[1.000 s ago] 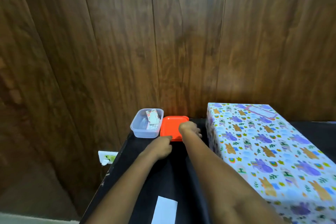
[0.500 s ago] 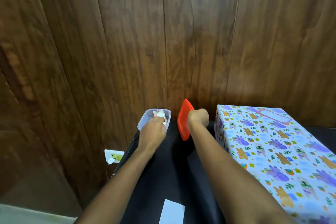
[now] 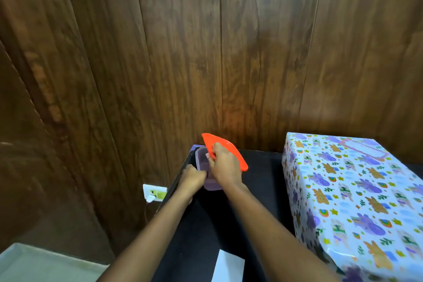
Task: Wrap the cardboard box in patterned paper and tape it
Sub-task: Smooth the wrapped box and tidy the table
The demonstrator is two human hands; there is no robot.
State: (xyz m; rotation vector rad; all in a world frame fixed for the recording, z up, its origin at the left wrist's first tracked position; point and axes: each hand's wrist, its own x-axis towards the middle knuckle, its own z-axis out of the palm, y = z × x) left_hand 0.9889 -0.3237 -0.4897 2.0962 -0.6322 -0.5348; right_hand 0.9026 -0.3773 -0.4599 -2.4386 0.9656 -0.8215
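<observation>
Wrapped box (image 3: 352, 208): covered in animal-print patterned paper (image 3: 332, 167); flat on black table (image 3: 263, 178), at 3 o'clock of both hands, well apart from them.
Right hand (image 3: 225, 167): fingers curled round the near edge of orange lid (image 3: 212, 139); lid tilted above the container.
Left hand (image 3: 192, 177): grips near-left wall of clear container (image 3: 202, 162), at 8 o'clock of right hand.
Container position: table's far-left corner, 11 o'clock; small printed item (image 3: 207, 155) inside, kind unclear.
Paper strip (image 3: 227, 267): white, flat on table, 6 o'clock.
Wall socket (image 3: 155, 192): 9 o'clock, beside table's left edge; white plug inserted.
</observation>
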